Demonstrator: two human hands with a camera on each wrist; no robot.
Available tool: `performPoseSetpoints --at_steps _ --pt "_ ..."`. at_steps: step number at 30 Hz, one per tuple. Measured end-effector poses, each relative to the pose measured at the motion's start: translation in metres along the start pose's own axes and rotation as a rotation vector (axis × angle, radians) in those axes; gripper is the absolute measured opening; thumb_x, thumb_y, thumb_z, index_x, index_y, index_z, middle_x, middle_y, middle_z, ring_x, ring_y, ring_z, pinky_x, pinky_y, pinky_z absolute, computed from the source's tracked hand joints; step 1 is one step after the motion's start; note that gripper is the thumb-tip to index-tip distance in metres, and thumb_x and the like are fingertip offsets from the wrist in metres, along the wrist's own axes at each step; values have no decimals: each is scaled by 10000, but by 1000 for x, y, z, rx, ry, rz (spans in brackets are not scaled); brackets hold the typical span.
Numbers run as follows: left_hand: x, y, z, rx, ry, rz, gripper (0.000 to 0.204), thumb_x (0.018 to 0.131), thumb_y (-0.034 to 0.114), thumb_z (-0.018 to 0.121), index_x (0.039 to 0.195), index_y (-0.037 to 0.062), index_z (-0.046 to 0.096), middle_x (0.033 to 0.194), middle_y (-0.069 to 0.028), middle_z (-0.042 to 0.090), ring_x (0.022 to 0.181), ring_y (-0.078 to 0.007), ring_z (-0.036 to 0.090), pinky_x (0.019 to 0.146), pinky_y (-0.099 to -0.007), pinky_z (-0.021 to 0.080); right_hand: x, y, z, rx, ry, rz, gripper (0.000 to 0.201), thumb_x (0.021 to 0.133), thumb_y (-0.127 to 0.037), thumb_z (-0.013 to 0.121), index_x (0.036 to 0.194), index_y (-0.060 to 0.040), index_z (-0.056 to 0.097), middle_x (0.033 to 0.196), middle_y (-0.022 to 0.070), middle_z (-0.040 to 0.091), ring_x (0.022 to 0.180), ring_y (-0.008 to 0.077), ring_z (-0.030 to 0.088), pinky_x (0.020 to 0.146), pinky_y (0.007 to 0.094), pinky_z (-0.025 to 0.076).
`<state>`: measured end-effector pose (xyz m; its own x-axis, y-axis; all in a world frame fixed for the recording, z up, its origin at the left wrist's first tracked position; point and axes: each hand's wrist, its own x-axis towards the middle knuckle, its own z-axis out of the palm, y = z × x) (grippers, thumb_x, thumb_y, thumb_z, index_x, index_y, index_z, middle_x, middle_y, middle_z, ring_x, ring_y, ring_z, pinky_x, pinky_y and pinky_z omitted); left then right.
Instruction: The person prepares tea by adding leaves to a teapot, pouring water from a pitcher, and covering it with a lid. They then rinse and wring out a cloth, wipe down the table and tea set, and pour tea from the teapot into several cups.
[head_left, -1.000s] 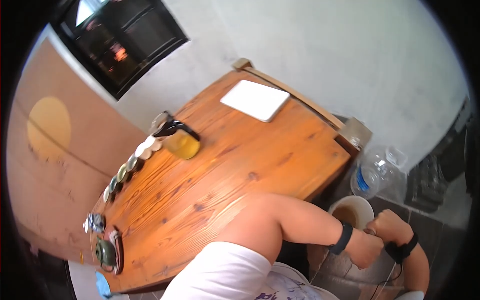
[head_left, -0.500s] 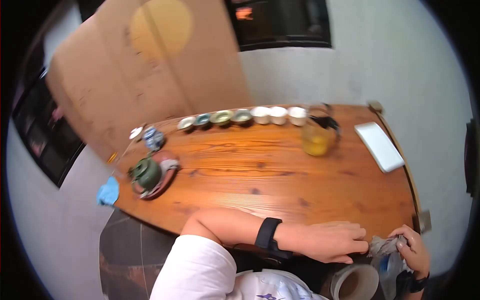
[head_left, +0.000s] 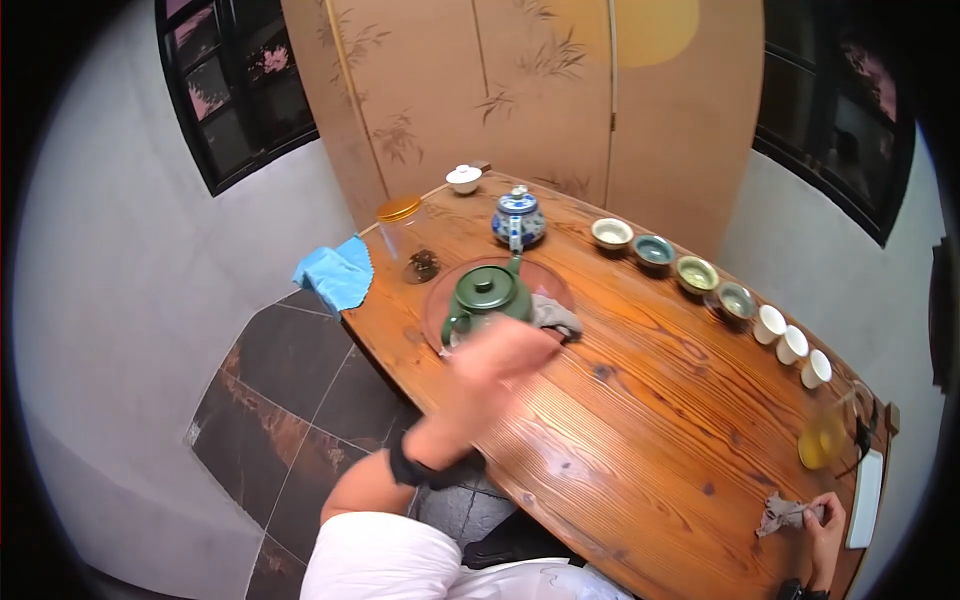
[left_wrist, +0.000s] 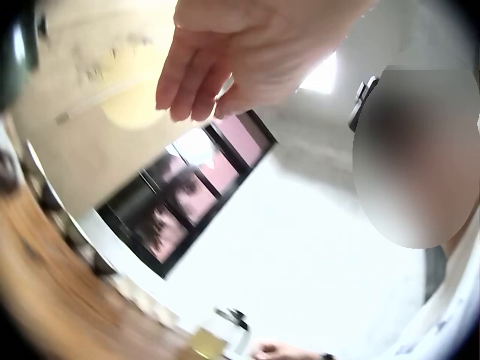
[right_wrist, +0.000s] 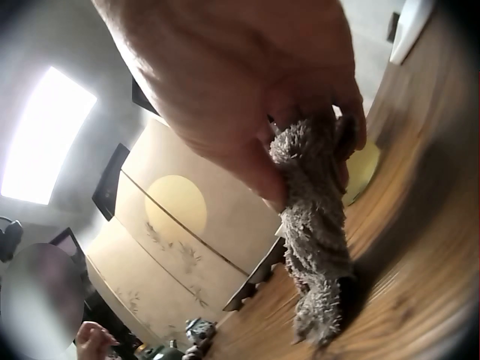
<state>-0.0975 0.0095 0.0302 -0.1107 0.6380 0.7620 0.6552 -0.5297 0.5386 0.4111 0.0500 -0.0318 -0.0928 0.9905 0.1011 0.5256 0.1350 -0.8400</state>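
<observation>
My left hand (head_left: pixel 500 355), blurred, is over the table in front of a green teapot (head_left: pixel 485 292), overlapping the teapot's lower edge. Its fingers are loosely bent with nothing between them in the left wrist view. The teapot sits on a round reddish-brown tray (head_left: pixel 550 280), beside a crumpled grey cloth (head_left: pixel 555 315). At the right end of the table, my right hand (head_left: pixel 825 520) pinches another grey cloth (head_left: pixel 785 513). In the right wrist view this fluffy cloth (right_wrist: pixel 311 225) hangs twisted from the fingers, its lower end right at the wood.
A blue-and-white teapot (head_left: pixel 518 222), a glass jar (head_left: pixel 405 245) and a light blue cloth (head_left: pixel 340 275) stand or lie around the tray. Several small bowls (head_left: pixel 697 273) and white cups (head_left: pixel 792 344) line the far edge. A glass pitcher (head_left: pixel 820 440) with yellow liquid is near a white slab (head_left: pixel 865 500).
The view has turned left from the floor bucket to the table. Both hands have separated; the left has moved to the green teapot, the right has brought the grey cloth over the tabletop.
</observation>
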Motion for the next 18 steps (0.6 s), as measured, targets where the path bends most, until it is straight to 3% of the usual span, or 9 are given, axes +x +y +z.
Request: performPoseSetpoints --at_steps 2,3,5,6,8,9,11,13,18 --pt "10 -70 -65 428 333 -54 93 826 5 498 888 3 567 820 -89 599 729 -160 579 627 -227 451 4 13 3 -75 -43 -43 166 639 39 545 753 -44 458 706 -1 428 662 84 413 617 208 343" --pt "14 -93 -98 521 378 -204 180 827 78 530 995 14 544 976 -118 580 878 -213 568 731 -290 456 3 14 5 -214 -12 -15 202 597 77 541 743 -31 451 701 11 424 658 105 408 612 224 347" --pt "-3 -189 -164 1041 307 -153 407 794 222 593 1153 64 483 1141 -191 498 1048 -306 491 866 -391 401 1 11 4 -362 -112 -17 196 697 -12 569 870 -43 484 781 42 483 711 128 463 655 241 388" --pt "-16 -220 -184 1041 303 -156 407 794 222 593 1153 64 483 1141 -191 498 1048 -306 491 866 -391 401 -1 8 3 -506 -196 -16 222 797 -101 597 998 -55 516 861 73 543 763 151 517 697 258 429" --pt "-39 -266 -211 1135 -143 -752 612 764 365 609 1276 115 386 1283 -218 371 1180 -343 374 961 -425 322 -3 -8 14 -517 -179 1 151 814 -37 552 961 -25 523 828 60 524 755 126 494 701 238 420" --pt "-48 -284 -216 1133 -147 -752 612 764 365 609 1276 115 386 1283 -218 371 1180 -343 374 961 -425 322 -3 -4 14 -512 -166 6 166 782 -72 584 938 -39 535 822 66 540 736 151 517 674 257 430" --pt "-56 -302 -219 976 -251 -891 642 744 447 600 1277 146 406 1293 -216 367 1184 -342 373 968 -439 316 -3 -4 21 -510 -150 15 186 750 -107 615 914 -53 547 815 72 556 718 175 541 647 276 441" --pt "-58 -311 -224 965 -239 -850 583 752 442 592 1236 147 457 1269 -196 402 1159 -327 404 948 -447 331 -5 -4 32 -459 48 115 214 585 93 544 737 -13 437 691 33 414 655 134 408 614 249 353" --pt "-42 -295 -213 1339 -229 -645 229 789 261 562 930 95 635 908 -147 605 844 -296 590 782 -428 405 -4 20 18 -547 85 95 235 608 79 556 782 2 419 666 59 394 627 160 388 592 274 346"
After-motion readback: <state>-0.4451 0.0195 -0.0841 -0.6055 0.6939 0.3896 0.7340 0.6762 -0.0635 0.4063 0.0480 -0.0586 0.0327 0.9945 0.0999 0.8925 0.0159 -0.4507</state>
